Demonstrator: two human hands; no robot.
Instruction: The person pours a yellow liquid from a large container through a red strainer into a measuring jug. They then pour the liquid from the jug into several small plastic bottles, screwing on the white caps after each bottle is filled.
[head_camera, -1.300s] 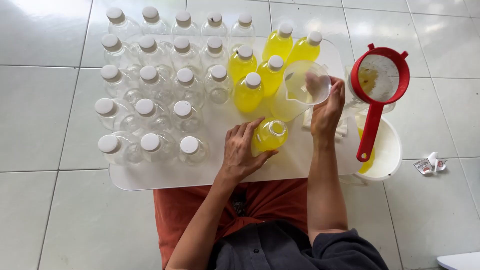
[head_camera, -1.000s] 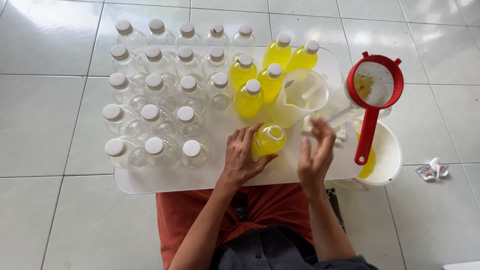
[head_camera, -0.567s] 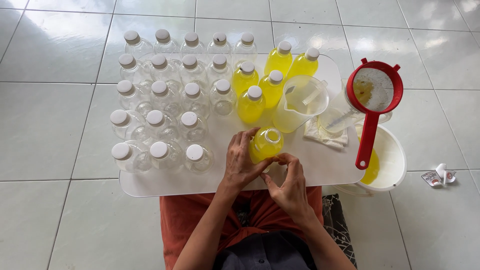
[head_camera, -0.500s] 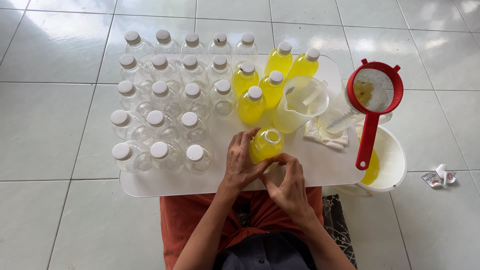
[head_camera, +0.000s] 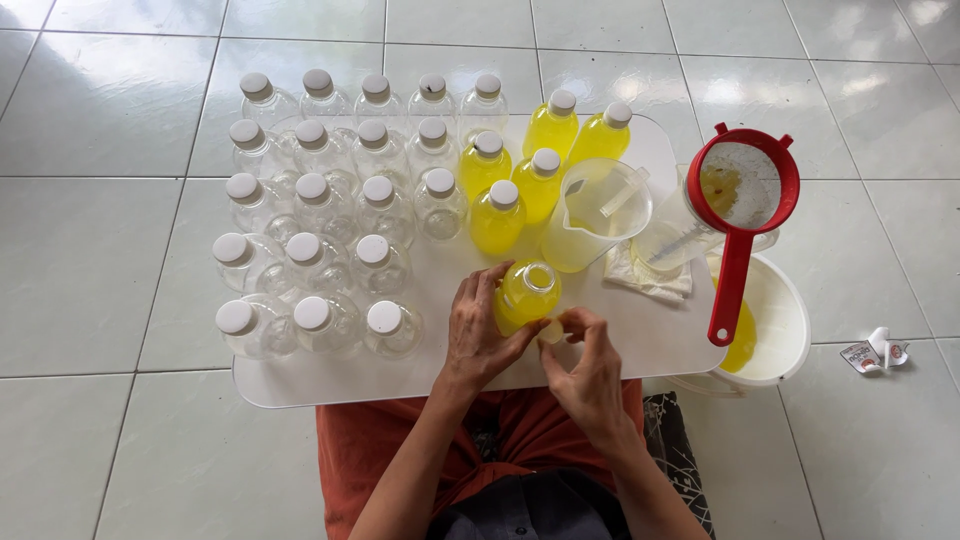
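My left hand (head_camera: 477, 330) wraps around an uncapped plastic bottle of yellow liquid (head_camera: 527, 292) standing on the white tray (head_camera: 330, 375). Just right of the bottle's base, my right hand (head_camera: 590, 370) pinches a small white cap (head_camera: 551, 331) between fingertips. Behind stand several capped bottles of yellow liquid (head_camera: 497, 215). Several empty clear bottles with white caps (head_camera: 325, 205) fill the tray's left side.
A clear plastic jug (head_camera: 597, 212) stands right of the filled bottles, with a white cloth (head_camera: 650, 282) beside it. A red sieve (head_camera: 745, 190) rests over a clear container, above a white bowl (head_camera: 775, 320) holding yellow liquid. A small wrapper (head_camera: 875, 352) lies on the tiled floor.
My right hand left the jug, came down to the tray and picked up a cap, now held beside the open bottle. My left hand stayed on the bottle.
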